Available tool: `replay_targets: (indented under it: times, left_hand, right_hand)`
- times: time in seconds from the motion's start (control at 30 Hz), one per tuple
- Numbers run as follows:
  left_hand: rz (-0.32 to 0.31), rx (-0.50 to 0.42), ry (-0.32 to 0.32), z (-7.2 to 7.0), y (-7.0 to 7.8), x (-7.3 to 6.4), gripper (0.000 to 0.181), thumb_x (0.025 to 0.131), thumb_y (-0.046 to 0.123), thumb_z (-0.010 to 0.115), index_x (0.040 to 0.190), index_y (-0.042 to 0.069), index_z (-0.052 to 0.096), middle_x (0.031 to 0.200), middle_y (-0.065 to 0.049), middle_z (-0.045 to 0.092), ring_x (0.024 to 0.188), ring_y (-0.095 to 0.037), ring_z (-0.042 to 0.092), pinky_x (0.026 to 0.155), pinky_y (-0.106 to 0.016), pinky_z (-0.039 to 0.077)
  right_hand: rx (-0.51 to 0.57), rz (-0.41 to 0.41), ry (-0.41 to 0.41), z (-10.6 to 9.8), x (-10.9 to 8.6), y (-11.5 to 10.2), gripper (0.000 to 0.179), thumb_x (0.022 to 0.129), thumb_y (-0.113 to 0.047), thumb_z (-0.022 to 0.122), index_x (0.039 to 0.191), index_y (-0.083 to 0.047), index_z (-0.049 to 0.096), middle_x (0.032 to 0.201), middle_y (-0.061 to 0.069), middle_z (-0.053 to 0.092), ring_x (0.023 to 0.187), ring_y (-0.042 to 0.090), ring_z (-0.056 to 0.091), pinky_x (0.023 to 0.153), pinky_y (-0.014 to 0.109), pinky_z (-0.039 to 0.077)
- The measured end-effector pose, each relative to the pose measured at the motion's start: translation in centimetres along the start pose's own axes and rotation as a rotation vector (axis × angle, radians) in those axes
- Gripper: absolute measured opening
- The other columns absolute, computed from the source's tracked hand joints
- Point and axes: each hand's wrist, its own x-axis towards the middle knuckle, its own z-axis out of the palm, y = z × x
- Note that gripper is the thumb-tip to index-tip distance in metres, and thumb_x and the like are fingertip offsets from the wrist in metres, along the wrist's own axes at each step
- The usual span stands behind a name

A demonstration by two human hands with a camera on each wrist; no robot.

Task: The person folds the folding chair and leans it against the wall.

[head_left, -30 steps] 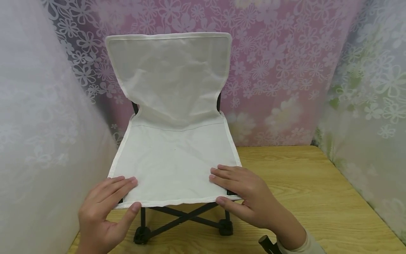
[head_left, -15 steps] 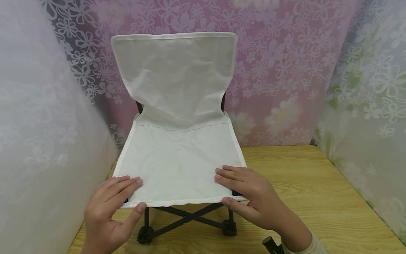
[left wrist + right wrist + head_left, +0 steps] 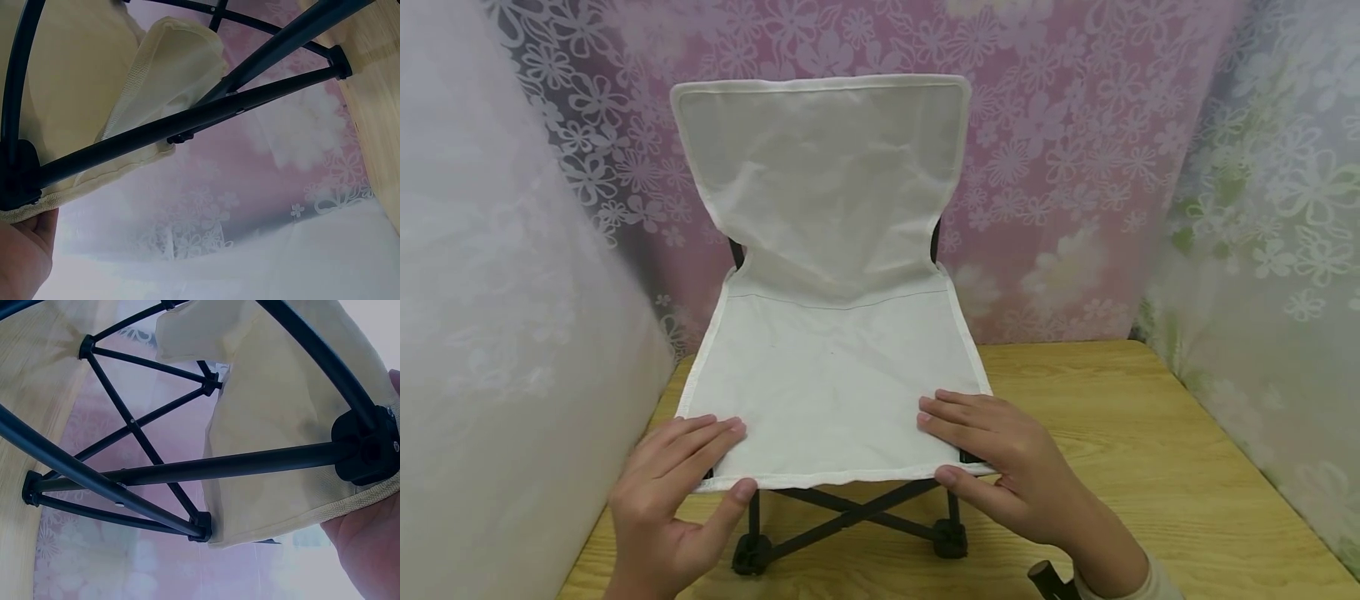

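Note:
A folding camp chair (image 3: 835,375) with a white fabric seat and backrest stands unfolded on a wooden table, facing me. My left hand (image 3: 673,500) rests on its front left corner, fingers straight across the fabric and thumb at the front edge. On the front right corner lies my right hand (image 3: 1000,467) in much the same way. From beneath, the left wrist view has the chair's dark tubes (image 3: 187,119), with part of my left hand (image 3: 28,256) at the seat's edge. The right wrist view catches crossed legs, a black corner joint (image 3: 369,447) and my right hand (image 3: 369,550).
The wood-grain table (image 3: 1120,467) extends to the right of the chair. A dark rod end (image 3: 1047,575) pokes in near my right sleeve. Flowered pink cloth (image 3: 1060,167) hangs behind, with pale curtains at the left (image 3: 512,292) and the right (image 3: 1270,333).
The chair has shifted a little to the right across the table, both hands moving along with it. Their placement on the seat corners looks the same.

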Motion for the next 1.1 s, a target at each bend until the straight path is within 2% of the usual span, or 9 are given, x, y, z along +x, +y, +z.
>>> replay_targets:
  times: [0.33,0.8,1.1]
  left_hand:
    - [0.009,0.005,-0.001,0.8,0.2,0.1,0.046,0.095,0.045,0.076,0.104,0.0,0.084,0.101,-0.015,0.082,0.097,-0.03,0.072,0.111,-0.022,0.046]
    - [0.018,-0.028,0.002,2.1,0.8,0.4,0.045,0.095,0.044,0.077,0.104,0.0,0.083,0.101,-0.015,0.082,0.096,-0.03,0.072,0.11,-0.023,0.047]
    - [0.018,-0.012,-0.021,2.8,1.1,0.3,0.045,0.096,0.046,0.076,0.106,0.002,0.084,0.101,-0.014,0.082,0.094,-0.032,0.072,0.111,-0.023,0.046]
  right_hand:
    - [0.013,-0.023,0.037,-0.5,-0.6,0.5,0.042,0.103,-0.032,0.07,0.139,-0.009,0.071,0.14,0.01,0.072,0.136,0.025,0.065,0.123,0.023,0.038]
    - [0.012,-0.006,0.037,-1.6,-1.4,0.7,0.042,0.103,-0.03,0.07,0.139,-0.008,0.071,0.14,0.01,0.072,0.138,0.024,0.063,0.122,0.023,0.038]
    - [0.023,0.021,0.034,-2.2,-2.1,1.0,0.043,0.101,-0.026,0.073,0.139,-0.008,0.071,0.141,0.01,0.071,0.139,0.023,0.062,0.123,0.023,0.038]
